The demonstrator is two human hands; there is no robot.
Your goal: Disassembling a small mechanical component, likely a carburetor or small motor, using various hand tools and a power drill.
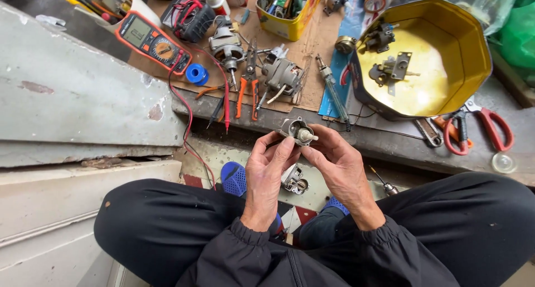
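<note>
The person sits with knees apart in black trousers and holds a small metal motor part up in front of the bench, between both hands. The left hand has its fingers closed narrowly on the left side of the part, thumb and forefinger pinching its edge. The right hand grips the other side, with the thumb pressed close to the short pale shaft that sticks out from the middle. Below the hands, near the blue sandals, another small metal piece lies on the floor (whether it touches the left hand cannot be told). On the bench behind, an orange multimeter lies at the left with its red lead running down over the edge. Near it are a blue roll of tape, orange-handled pliers and two small motors. At the right stands a yellow tin with some metal parts inside, and just beside it lie red-handled scissors.
</note>
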